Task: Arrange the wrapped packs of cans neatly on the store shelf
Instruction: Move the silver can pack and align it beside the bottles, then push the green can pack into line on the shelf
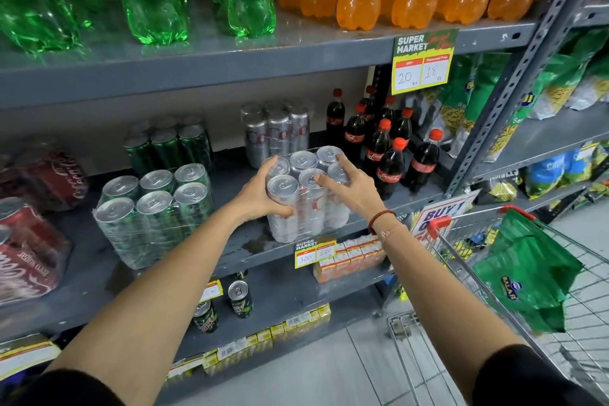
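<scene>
A wrapped pack of silver cans (308,204) stands at the front edge of the grey middle shelf (230,250). My left hand (260,194) grips its left side. My right hand (349,186) lies on its top right with fingers spread over the can tops. Behind it stands a second silver pack (276,132). To the left sit a green pack (155,208) at the front and another green pack (168,145) behind it. Red packs (26,257) lie at the far left, one on its side.
Small cola bottles (389,148) stand just right of the silver pack. Green and orange bottles fill the shelf above. A price tag (314,252) hangs under the pack. A wire cart (514,273) with green snack bags stands at the right. Loose cans sit on the lower shelf.
</scene>
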